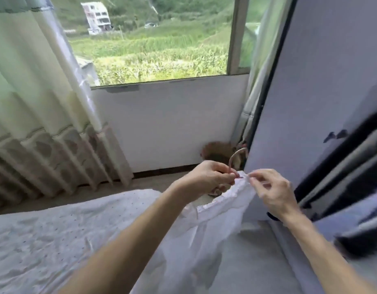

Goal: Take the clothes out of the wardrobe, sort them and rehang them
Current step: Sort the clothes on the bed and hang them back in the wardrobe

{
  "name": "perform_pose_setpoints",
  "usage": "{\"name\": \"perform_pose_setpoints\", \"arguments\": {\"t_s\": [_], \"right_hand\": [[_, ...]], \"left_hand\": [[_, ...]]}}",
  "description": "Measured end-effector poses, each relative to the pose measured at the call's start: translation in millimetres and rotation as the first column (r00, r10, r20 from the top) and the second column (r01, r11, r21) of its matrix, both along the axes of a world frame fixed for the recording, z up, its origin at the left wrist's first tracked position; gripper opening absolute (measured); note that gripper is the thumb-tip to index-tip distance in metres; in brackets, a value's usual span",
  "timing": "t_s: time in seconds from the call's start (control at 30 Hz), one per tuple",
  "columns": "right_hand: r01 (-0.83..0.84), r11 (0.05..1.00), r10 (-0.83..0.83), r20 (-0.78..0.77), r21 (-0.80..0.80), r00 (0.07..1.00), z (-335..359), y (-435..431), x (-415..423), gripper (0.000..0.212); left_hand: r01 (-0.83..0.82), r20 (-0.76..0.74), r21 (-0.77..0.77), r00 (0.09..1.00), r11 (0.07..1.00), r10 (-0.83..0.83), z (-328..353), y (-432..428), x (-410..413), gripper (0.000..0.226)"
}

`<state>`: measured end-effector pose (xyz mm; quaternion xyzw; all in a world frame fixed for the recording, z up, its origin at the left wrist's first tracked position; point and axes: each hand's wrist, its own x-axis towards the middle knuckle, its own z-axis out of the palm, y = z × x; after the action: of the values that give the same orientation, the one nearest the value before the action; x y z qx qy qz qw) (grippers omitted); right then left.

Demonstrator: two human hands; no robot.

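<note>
A white garment (213,225) hangs in front of me, held up at its neckline. My left hand (208,177) is closed on the neck of a thin hanger, whose curved hook (236,154) rises just above my fingers. My right hand (272,192) pinches the garment's collar edge right beside the hook. The rest of the hanger is hidden inside the cloth. The grey wardrobe (310,102) stands at the right, with dark clothes (353,166) showing inside its opening.
A bed with a white dotted sheet (66,240) fills the lower left. Pale curtains (34,102) hang at the left beside a window (151,39). A brownish basket (217,152) sits on the floor in the corner by the wardrobe.
</note>
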<state>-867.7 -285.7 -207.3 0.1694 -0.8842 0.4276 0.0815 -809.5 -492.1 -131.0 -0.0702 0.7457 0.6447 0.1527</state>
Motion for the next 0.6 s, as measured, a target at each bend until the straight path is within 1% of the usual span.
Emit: {"name": "perform_pose_setpoints", "arguments": {"t_s": [0.1,0.17,0.23,0.33,0.4,0.43,0.47,0.5,0.53,0.57,0.6], "right_hand": [[0.164,0.987,-0.163,0.131,0.005,0.978,-18,38,25,0.013],[0.240,0.970,-0.240,0.255,0.030,0.937,-22,52,45,0.010],[0.259,0.964,-0.261,0.370,0.058,0.892,-22,58,63,0.023],[0.270,0.954,-0.299,0.497,0.132,0.815,-23,57,83,0.052],[0.300,0.939,-0.343,0.539,0.170,0.769,-21,58,97,0.065],[0.339,0.927,-0.370,0.549,0.160,0.750,-19,60,105,0.067],[0.385,0.911,-0.399,0.548,0.147,0.735,-16,63,114,0.065],[0.423,0.895,-0.428,0.543,0.143,0.722,-12,66,122,0.061],[0.464,0.876,-0.458,0.539,0.134,0.707,-9,69,131,0.055],[0.513,0.852,-0.483,0.539,0.106,0.690,-6,73,140,0.052],[0.562,0.825,-0.502,0.537,0.062,0.678,-4,78,148,0.053]], "left_hand": [[0.032,0.131,0.177,0.990,0.984,-0.056,-23,40,-25,0.018],[0.092,0.181,0.248,0.974,0.964,-0.139,-33,65,-34,0.015],[0.153,0.205,0.289,0.954,0.945,-0.217,-38,87,-39,0.015],[0.204,0.232,0.339,0.928,0.918,-0.292,-41,118,-48,0.016],[0.208,0.261,0.369,0.912,0.906,-0.316,-41,137,-54,0.015],[0.207,0.278,0.389,0.903,0.898,-0.329,-40,147,-57,0.014],[0.209,0.293,0.407,0.892,0.889,-0.344,-40,158,-60,0.010],[0.222,0.295,0.419,0.884,0.881,-0.363,-37,168,-61,0.011],[0.236,0.300,0.430,0.873,0.872,-0.384,-35,179,-62,0.017],[0.240,0.313,0.445,0.861,0.863,-0.401,-32,190,-61,0.018],[0.253,0.322,0.463,0.845,0.849,-0.428,-30,202,-61,0.012]]}}
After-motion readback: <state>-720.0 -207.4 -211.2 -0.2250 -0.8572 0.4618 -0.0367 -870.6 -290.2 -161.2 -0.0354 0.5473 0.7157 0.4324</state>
